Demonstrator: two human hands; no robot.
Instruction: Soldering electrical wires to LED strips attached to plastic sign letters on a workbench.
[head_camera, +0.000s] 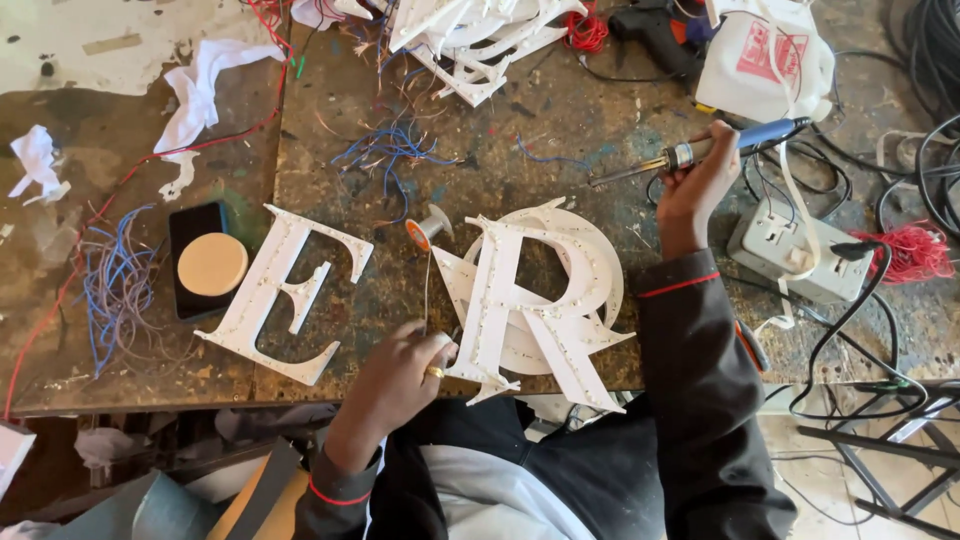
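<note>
Here, right hand (700, 185) has its grip closed round a soldering iron (700, 150) at 1 o'clock; long axis near level, tip pointing to 9. Left hand (400, 375) pinches the lower edge of a white letter (520, 300) at centre, lying flat w/ others stacked under it. Second letter (285, 290) at 9, wire scraps (390, 150) at 11, power strip (795, 245) at 3 on the surface (600, 120).

You have matt white plastic sign letters (520, 300) on a rough, stained wooden workbench (560, 150); soldering iron (700, 150) tip is metal
</note>
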